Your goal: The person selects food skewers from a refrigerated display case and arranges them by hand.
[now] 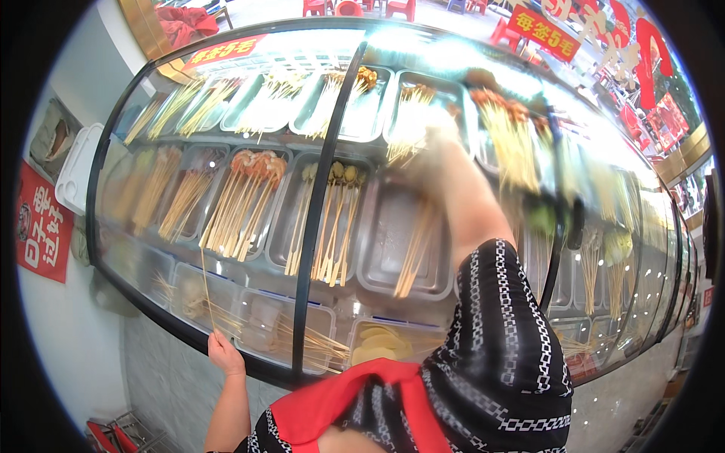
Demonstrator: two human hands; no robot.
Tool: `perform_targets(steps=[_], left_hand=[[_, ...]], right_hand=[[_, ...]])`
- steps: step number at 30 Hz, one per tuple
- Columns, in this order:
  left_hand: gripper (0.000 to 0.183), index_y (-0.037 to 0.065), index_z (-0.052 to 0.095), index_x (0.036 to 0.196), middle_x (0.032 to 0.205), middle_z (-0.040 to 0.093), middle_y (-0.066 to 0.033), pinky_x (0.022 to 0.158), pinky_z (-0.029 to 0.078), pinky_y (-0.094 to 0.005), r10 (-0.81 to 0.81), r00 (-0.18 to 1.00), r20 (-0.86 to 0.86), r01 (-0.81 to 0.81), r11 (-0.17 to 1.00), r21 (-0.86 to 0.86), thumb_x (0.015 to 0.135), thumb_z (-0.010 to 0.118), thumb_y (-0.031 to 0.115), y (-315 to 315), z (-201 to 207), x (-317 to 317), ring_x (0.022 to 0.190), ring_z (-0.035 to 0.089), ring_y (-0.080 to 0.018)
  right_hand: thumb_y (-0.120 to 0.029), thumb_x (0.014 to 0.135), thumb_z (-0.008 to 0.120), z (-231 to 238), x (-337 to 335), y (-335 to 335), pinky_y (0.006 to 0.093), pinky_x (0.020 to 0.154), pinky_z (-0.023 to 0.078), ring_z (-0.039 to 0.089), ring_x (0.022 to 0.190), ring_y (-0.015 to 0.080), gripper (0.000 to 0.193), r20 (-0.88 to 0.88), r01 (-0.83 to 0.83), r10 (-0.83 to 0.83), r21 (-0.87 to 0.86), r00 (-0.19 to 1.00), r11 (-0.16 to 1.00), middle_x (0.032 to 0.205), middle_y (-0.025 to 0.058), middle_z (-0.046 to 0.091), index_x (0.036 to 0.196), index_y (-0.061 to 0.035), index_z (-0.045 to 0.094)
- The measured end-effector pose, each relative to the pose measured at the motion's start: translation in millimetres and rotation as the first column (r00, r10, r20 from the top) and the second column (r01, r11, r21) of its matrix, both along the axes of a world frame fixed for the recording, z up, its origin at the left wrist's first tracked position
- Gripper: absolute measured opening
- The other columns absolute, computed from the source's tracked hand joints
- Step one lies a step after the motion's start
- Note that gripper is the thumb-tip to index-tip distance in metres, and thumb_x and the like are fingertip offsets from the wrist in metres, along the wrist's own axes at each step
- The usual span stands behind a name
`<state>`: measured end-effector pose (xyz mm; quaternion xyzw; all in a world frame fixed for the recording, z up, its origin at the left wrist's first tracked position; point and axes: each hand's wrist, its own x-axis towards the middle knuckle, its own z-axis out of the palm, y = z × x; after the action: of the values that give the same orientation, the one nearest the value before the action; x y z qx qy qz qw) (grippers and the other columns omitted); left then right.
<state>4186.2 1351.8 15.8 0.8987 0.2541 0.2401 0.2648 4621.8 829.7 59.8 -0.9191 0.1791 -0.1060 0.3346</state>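
A: ok so what's being held here?

B: 1 thin stick (207,291) is gripped near its lower end by the left hand (226,352), fingers closed on it. It's held up at the front of the display case (313,226), and its top is seen near the lower ends of the orange-pink skewers (245,204).

A: and the right hand (439,140)?

B: It's stretched over the back row, by the pale skewers (408,124). Badly blurred tho, so whether it's open or closed can't be told.

A: what's seen below it?

B: 1 metal tray (384,234), with a small bunch of sticks (415,257) laid toward its right side.
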Motion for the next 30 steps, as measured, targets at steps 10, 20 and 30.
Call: perform_targets(steps=[10,20,30], left_hand=[[0.030,-0.003,0.041,0.068,0.061,0.042,-0.0165,0.054,0.034,-0.0361,-0.021,0.999,-0.025,0.021,1.000,-0.008,0.089,0.040,0.018,-9,12,4,0.056,0.039,-0.0291],[0.033,-0.002,0.040,0.068,0.057,0.037,-0.0133,0.052,0.033,-0.0333,-0.029,0.999,0.014,0.028,0.998,0.053,0.091,0.038,0.021,-1,0,0,0.054,0.034,-0.0226],[0.029,-0.003,0.041,0.067,0.062,0.042,-0.0178,0.054,0.034,-0.0388,-0.014,1.000,0.003,0.014,1.000,0.022,0.088,0.041,0.018,-6,10,0,0.058,0.041,-0.0337]], right_hand=[[-0.039,0.069,0.055,-9,38,-34,0.0360,0.075,0.046,0.058,0.085,0.0324,0.040,0.180,-0.073,0.121,-0.251,0.976,0.965,0.085,0.0210,0.061,0.080,-0.0015,0.063],[-0.059,0.079,0.036,-12,9,-18,0.0388,0.096,0.031,0.035,0.119,0.0313,0.069,-0.084,-0.298,0.286,-0.274,0.955,0.915,0.125,0.0216,0.038,0.119,-0.0028,0.045],[-0.049,0.073,0.051,72,-89,94,0.0346,0.092,0.036,0.042,0.112,0.0259,0.062,-0.308,-0.273,0.189,-0.256,0.932,0.927,0.122,0.0161,0.043,0.117,-0.0051,0.047]])
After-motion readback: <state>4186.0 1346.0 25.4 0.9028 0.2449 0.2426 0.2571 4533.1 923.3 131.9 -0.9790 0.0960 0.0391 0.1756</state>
